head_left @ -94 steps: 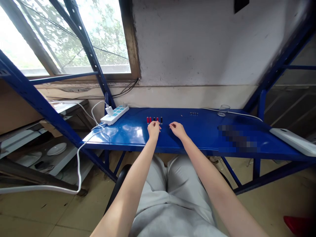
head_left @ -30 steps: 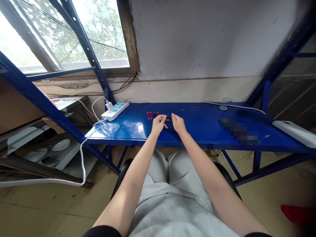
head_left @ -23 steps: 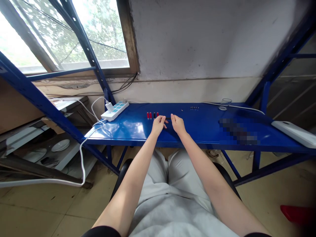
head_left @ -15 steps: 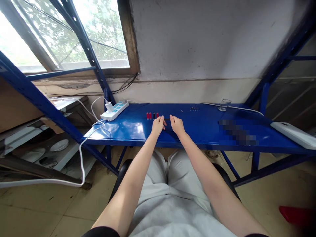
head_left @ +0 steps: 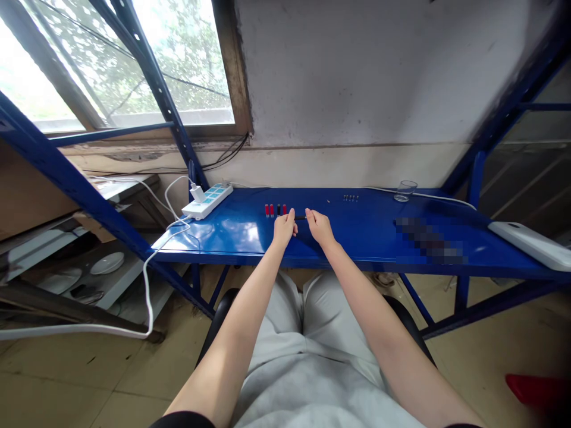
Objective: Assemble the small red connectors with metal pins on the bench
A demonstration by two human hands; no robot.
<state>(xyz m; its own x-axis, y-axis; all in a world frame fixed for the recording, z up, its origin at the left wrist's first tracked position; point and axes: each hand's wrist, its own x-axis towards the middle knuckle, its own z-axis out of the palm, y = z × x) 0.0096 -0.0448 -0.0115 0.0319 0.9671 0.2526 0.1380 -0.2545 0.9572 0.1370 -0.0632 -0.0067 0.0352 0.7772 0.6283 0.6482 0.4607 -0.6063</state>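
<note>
Between my two hands runs a thin, dark, rod-like piece (head_left: 300,217), held level just over the blue table. My left hand (head_left: 284,228) is closed around its left end, thumb on top and fingers curled under. At the other end, my right hand (head_left: 320,226) is closed on the same piece; its lower fingers are hidden. Close behind my left hand several small tubes stand in a row: two red tubes (head_left: 269,210), a black tube (head_left: 279,210) and another red tube (head_left: 284,210). Several tiny metallic pieces (head_left: 351,198) lie in a line farther back to the right.
A white power strip (head_left: 207,201) with a plugged-in cable lies at the table's (head_left: 357,238) left. Back right stands a clear glass (head_left: 405,191). A blurred-out dark item (head_left: 428,241) and a white flat object (head_left: 535,244) lie farther right. Blue posts (head_left: 476,178) flank the table.
My left fingers have curled in closer, and a little more of the dark piece shows between my hands. The tubes and metallic pieces stay in place.
</note>
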